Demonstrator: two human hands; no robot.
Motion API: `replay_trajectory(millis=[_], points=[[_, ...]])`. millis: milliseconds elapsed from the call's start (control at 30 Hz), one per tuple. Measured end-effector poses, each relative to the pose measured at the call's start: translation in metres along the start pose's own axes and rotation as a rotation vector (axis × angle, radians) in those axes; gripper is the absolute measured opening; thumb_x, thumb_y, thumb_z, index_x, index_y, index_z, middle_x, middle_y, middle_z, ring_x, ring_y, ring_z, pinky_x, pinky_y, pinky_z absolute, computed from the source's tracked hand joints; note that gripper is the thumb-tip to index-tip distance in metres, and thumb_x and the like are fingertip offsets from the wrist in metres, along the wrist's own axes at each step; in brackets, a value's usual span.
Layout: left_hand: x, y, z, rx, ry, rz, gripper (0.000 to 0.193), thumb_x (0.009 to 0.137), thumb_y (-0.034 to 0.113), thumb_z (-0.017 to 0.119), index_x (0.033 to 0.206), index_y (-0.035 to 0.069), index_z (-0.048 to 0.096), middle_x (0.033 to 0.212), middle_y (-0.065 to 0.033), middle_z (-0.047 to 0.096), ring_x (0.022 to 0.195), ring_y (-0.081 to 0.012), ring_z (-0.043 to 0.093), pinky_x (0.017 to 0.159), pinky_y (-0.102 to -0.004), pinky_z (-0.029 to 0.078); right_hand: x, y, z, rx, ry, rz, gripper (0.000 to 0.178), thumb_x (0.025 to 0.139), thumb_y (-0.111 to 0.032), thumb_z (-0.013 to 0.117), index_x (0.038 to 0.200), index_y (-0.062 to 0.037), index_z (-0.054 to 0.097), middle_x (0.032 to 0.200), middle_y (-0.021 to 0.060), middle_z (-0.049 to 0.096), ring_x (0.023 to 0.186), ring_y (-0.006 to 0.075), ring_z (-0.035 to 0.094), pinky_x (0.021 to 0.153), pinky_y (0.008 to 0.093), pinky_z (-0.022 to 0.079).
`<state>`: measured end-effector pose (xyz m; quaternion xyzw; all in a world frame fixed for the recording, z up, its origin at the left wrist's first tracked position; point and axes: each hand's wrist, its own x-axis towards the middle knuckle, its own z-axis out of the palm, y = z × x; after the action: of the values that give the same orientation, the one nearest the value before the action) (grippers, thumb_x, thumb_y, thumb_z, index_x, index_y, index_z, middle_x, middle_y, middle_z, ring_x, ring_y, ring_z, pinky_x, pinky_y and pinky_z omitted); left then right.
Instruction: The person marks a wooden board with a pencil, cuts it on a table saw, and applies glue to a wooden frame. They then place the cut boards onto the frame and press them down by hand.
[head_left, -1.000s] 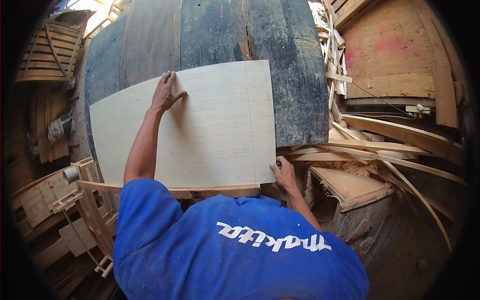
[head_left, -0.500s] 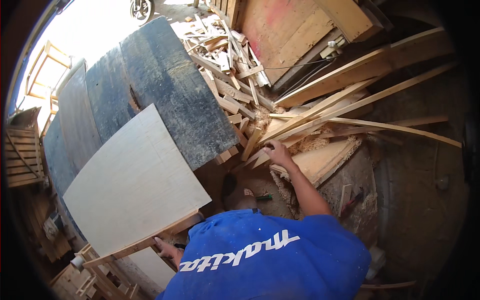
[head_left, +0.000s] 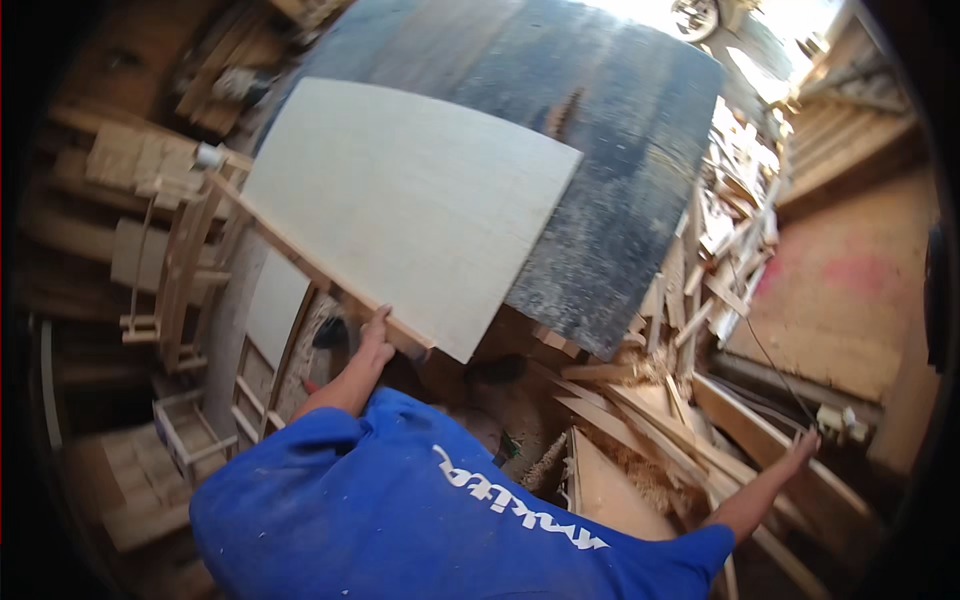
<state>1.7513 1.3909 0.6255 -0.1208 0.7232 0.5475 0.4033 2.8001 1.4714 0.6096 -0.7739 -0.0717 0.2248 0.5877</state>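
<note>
Head view. Pale wooden sheet (head_left: 410, 200) lies flat on the dark plank tabletop (head_left: 640, 210), a wooden rail (head_left: 300, 255) running along its near edge. Left hand (head_left: 375, 338) at the rail, near its right end; fingers reach up onto it, but cannot tell whether they pinch it or merely rest. Right hand (head_left: 797, 452) stretched far out to the right, well apart from the sheet, beside a long plank (head_left: 740, 430) and near a small white fitting (head_left: 838, 420); blurred, so cannot tell whether its fingers are spread or closed, or touching anything. Sheet looks thin: probably light for its size, stiff lying flat, liable to bow if lifted by one corner, edges perhaps splintery. Best hold: both short edges, about midway.
</note>
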Motion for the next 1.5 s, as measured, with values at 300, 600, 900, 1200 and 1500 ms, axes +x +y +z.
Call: replay_trajectory(millis=[300,600,900,1200,1500], points=[[-0.005,-0.021,0.031,-0.068,0.052,0.028,0.059,0.076,0.020,0.082,0.121,-0.006,0.055,0.111,-0.0191,0.065,0.099,-0.0330,0.067,0.087,-0.0504,0.056,0.007,-0.060,0.046,-0.148,0.012,-0.056,0.044,0.090,-0.014,0.062,0.128,0.0073,0.054,0.130,0.0216,0.055,0.119,0.0326,0.055,0.099,0.0447,0.052],[-0.010,-0.015,0.008,-0.024,0.103,0.047,0.063,0.075,0.023,0.083,0.122,-0.008,0.053,0.113,-0.0218,0.063,0.102,-0.0326,0.066,0.085,-0.0517,0.056,-0.112,-0.063,0.096,-0.308,0.215,0.160,0.047,0.090,-0.012,0.064,0.130,0.0097,0.052,0.130,0.0245,0.055,0.118,0.0334,0.056,0.097,0.0446,0.055],[-0.017,0.000,0.031,0.015,0.061,-0.017,0.066,0.076,0.026,0.084,0.122,-0.011,0.052,0.116,-0.0198,0.062,0.101,-0.0298,0.065,0.086,-0.0484,0.056,-0.427,0.077,0.154,-0.408,-0.624,-0.249,0.031,0.099,-0.010,0.056,0.129,-0.0013,0.058,0.118,0.0111,0.065,0.106,0.0181,0.063,0.078,0.0290,0.058],[0.014,0.027,0.005,-0.134,-0.192,-0.188,0.077,0.073,0.034,0.089,0.133,0.000,0.053,0.129,-0.0133,0.059,0.114,-0.0291,0.060,0.100,-0.0493,0.049,-0.755,0.121,0.250,-0.159,-0.984,0.338,0.041,0.102,-0.021,0.057,0.133,0.0039,0.049,0.117,0.0142,0.063,0.104,0.0237,0.065,0.082,0.0386,0.062],[0.091,0.066,-0.014,-0.084,-0.306,-0.341,0.061,0.078,0.043,0.080,0.127,0.012,0.060,0.126,-0.0085,0.064,0.115,-0.0308,0.060,0.105,-0.0516,0.044,-0.814,0.139,0.284,0.098,-0.640,0.425,0.022,0.105,-0.009,0.040,0.120,0.0052,0.046,0.115,0.0151,0.054,0.103,0.0267,0.063,0.078,0.0456,0.066]])
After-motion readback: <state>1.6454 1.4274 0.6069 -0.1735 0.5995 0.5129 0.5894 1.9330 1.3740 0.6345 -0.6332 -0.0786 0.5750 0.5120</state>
